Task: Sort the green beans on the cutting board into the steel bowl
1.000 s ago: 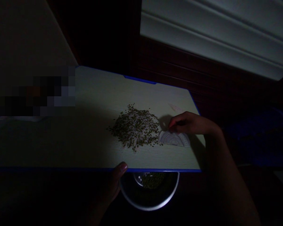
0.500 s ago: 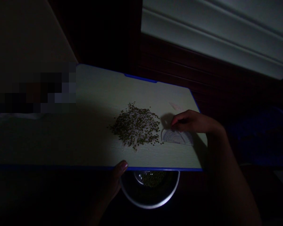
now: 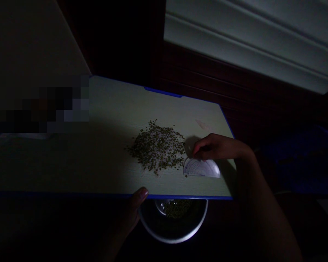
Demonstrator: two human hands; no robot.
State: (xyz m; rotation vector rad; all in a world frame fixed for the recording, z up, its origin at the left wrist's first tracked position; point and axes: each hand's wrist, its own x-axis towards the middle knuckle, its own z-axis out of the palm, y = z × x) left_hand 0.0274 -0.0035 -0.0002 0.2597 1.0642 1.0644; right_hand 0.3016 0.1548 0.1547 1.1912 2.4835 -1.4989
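A pile of small green beans (image 3: 157, 147) lies on a pale table with a blue edge (image 3: 71, 195). My right hand (image 3: 217, 147) pinches the top of a clear half-round protractor (image 3: 201, 169) that stands on its straight edge just right of the pile. My left hand (image 3: 131, 214) grips the rim of a white bowl (image 3: 173, 238) held under the table's near edge; the thumb rests against the blue edge. Some beans lie inside the bowl.
The scene is very dark. A blurred patch covers the table's left end. Dark wood panelling and a pale wall strip (image 3: 248, 47) rise behind the table. Something dark blue (image 3: 303, 160) sits at the right.
My right hand has drawn the protractor a little toward the near edge of the table and slightly left. The left hand and bowl stay where they were.
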